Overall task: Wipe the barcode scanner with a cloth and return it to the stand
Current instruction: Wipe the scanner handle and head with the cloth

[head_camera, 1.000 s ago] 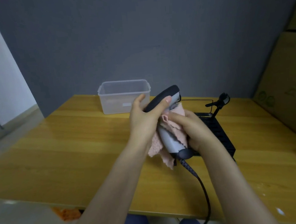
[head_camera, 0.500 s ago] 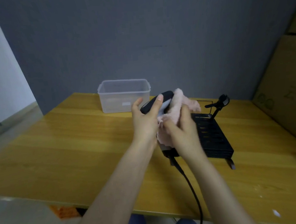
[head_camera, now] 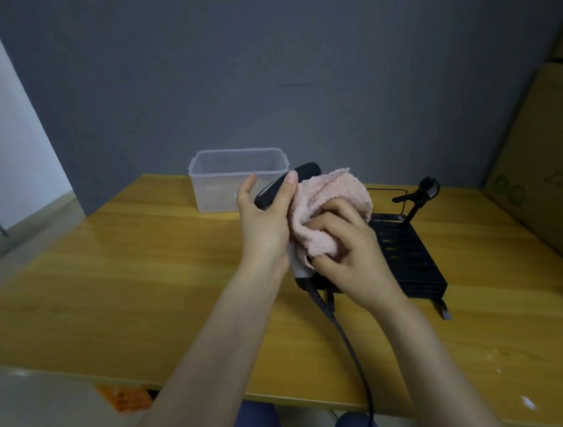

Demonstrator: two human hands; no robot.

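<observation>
clear plastic container (head_camera: 239,179) is sitting at the table's (head_camera: 108,281) far edge, contents indiscernible. left hand (head_camera: 267,221) is gripping the barcode scanner (head_camera: 286,187) above the table. right hand (head_camera: 353,258) is pressing the pink cloth (head_camera: 327,205) against it, fingers clenched.

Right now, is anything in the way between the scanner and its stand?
Nothing visible. The barcode scanner is held above the table, and the black stand sits behind and to the right with open space between.
</observation>
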